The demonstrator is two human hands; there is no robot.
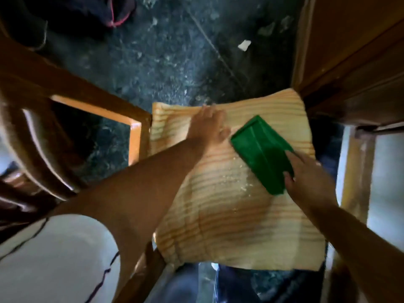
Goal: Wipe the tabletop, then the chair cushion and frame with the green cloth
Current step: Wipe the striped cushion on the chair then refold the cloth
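Note:
A cream chair cushion [236,206] with orange stripes fills the middle of the head view. Pale crumbs lie on it near its centre. The green cloth [260,149], folded flat, rests on the cushion's right half. My right hand [306,180] presses on the cloth's near right corner, fingers closed over its edge. My left hand [209,127] lies flat on the cushion's far left part, fingers spread, just left of the cloth. The wooden chair frame [133,125] shows at the cushion's left side.
A wooden table [354,62] stands at the upper right, its corner close to the cushion. A second dark wooden chair [43,136] is at the left. The dark speckled floor [166,51] lies beyond, with a white scrap [244,45] on it.

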